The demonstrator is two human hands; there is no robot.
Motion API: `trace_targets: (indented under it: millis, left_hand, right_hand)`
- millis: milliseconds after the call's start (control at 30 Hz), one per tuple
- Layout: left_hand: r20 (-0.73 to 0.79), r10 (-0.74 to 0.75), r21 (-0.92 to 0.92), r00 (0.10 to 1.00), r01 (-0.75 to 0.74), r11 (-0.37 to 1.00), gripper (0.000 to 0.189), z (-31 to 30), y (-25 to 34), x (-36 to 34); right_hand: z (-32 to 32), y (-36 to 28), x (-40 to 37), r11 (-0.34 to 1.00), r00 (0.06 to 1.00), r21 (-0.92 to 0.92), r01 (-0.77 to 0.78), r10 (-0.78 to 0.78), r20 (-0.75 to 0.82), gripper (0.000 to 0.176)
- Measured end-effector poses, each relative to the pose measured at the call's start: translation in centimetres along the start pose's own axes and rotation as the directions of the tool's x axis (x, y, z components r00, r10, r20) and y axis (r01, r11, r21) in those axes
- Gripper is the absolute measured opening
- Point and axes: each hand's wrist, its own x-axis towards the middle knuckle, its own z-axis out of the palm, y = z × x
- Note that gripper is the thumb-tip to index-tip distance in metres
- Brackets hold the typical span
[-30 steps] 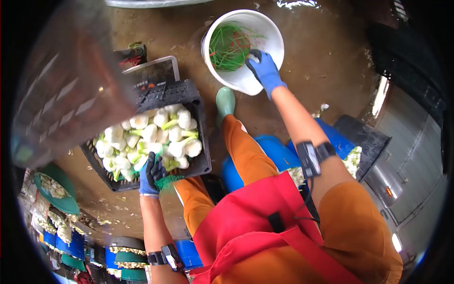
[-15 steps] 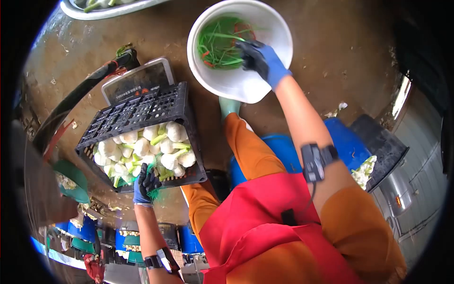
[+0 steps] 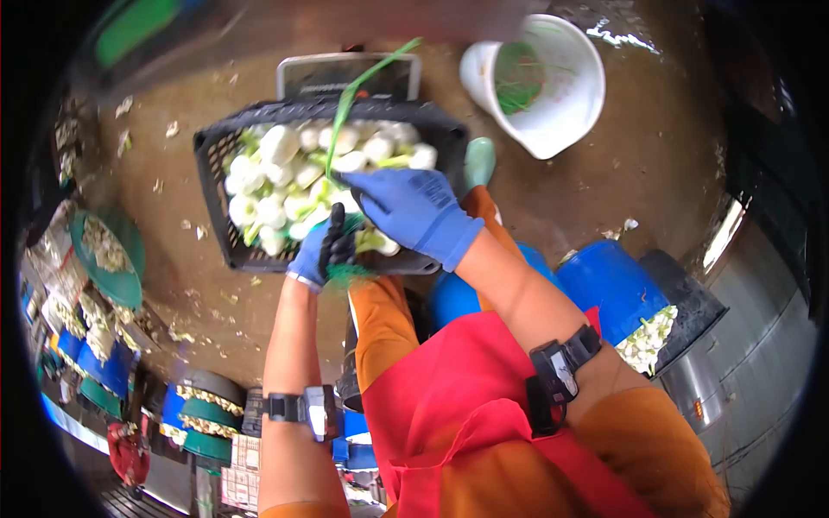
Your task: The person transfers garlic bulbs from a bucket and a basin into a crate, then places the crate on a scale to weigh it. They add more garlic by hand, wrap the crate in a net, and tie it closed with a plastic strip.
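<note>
Now the right hand (image 3: 416, 211), blue-gloved, is over the near-right part of the black crate (image 3: 216, 203). Half a second ago it was down in the white bucket (image 3: 566, 104), far right, among the green strips.

One long green strip (image 3: 358, 91) rises from under its fingers and curves toward the far side, so it reads as pinched. The fingertips face away and the pinch itself is not visible.

The left hand (image 3: 321, 252) has not moved from the crate's near rim and is clenched on a bunch of green netting (image 3: 350, 274).

Judgement: fetching is finished, and strip and netting are now close together at the crate.

Hard to make out:
- What the white bulbs (image 3: 269, 177) in the crate are.
- Whether the netting encloses any of them.
- The scale (image 3: 345, 76) behind the crate, which is half covered.
- The far edge, smeared by a blurred shape.
</note>
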Motion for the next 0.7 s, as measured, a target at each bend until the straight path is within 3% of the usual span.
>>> trace_targets:
  millis: [33,67,100,167,233,367,433,467,533,633,700]
  left_hand:
    - [0.05,0.053,-0.046,0.997,-0.051,0.998,0.063,-0.5,-0.5,0.1]
    - [0.055,0.063,0.091,0.996,-0.068,0.994,0.066,-0.1,0.1,-0.5]
    - [0.061,0.075,0.22,0.995,-0.087,0.972,0.069,0.4,0.9,-1.0]
    - [0.038,0.055,0.345,0.998,-0.065,0.937,0.076,-0.2,0.8,-0.4]
    - [0.015,0.034,0.198,0.999,-0.036,0.979,0.074,-0.1,0.2,0.1]
    - [-0.168,-0.007,0.224,0.986,0.046,0.973,0.058,1.8,1.2,-1.2]
    - [-0.166,0.02,0.169,0.986,0.008,0.986,0.052,1.9,1.2,-1.2]
    - [-0.149,0.002,0.058,0.989,0.007,0.998,0.046,1.9,1.1,-1.4]
    - [-0.102,-0.003,0.076,0.995,0.011,0.997,0.046,1.6,1.2,-1.5]
    - [-0.035,-0.04,0.1,0.999,0.043,0.994,0.046,1.1,1.1,-1.2]
    - [0.03,-0.059,-0.019,0.998,0.06,0.998,0.044,1.3,1.4,-1.3]
  right_hand:
    - [1.4,-1.4,-0.2,0.998,0.968,-0.058,0.002,0.012,0.252,0.03]
    - [2.9,-1.0,-1.2,0.998,0.985,-0.07,0.008,0.004,0.172,0.031]
    - [2.2,-1.1,-1.6,0.975,0.961,-0.219,-0.031,0.089,0.261,0.031]
    - [1.8,-0.1,-3.7,0.964,0.955,-0.266,0.022,0.058,0.292,0.033]
    - [0.9,-0.5,-5.2,0.938,0.919,-0.339,0.074,0.068,0.389,0.034]
    - [0.9,-2.0,-7.3,0.878,0.843,-0.453,0.152,0.124,0.523,0.037]
    - [0.5,-2.4,-7.8,0.875,0.848,-0.461,0.146,0.129,0.513,0.036]
    - [0.2,-2.1,-8.3,0.864,0.856,-0.497,0.078,0.198,0.478,0.035]
    - [-0.8,-1.4,-8.9,0.848,0.855,-0.53,0.003,0.272,0.441,0.033]
    - [-2.2,1.8,-9.7,0.782,0.929,-0.578,-0.231,0.354,0.107,0.023]
    - [-2.2,4.1,-11.9,0.705,0.859,-0.611,-0.36,0.506,0.076,0.02]
